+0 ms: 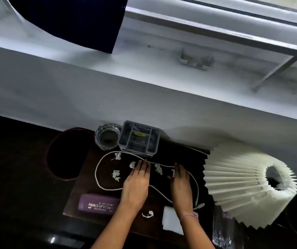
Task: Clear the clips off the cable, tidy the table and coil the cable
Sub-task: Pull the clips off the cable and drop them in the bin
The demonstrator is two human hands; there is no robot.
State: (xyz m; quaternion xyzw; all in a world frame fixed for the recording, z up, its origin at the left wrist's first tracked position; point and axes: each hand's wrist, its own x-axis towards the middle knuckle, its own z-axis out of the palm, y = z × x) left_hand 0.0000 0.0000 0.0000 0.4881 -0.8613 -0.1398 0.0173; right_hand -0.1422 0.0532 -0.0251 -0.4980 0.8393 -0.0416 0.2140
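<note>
- The left hand (pixel 138 178) lies flat, fingers together, fingertips touching the white cable (pixel 97 172).
- The right hand (pixel 180 180) lies flat beside it, fingers together, over the cable's right loop.
- White crumpled scraps (pixel 116 175) lie left of the left hand, inside the cable's loop.
- A purple spectacle case (pixel 98 203) sits near the left wrist.

**Bare arms, a ring and a thread bracelet**

Both forearms are bare, with no sleeves showing. The left hand (pixel 137 184) wears a thin pale ring (pixel 141 171) on one finger. The right hand (pixel 180 184) has no ring that can be seen. A slim bracelet (pixel 189 216) of pink and white thread or beads circles the right wrist. The nails look short and plain.
</note>
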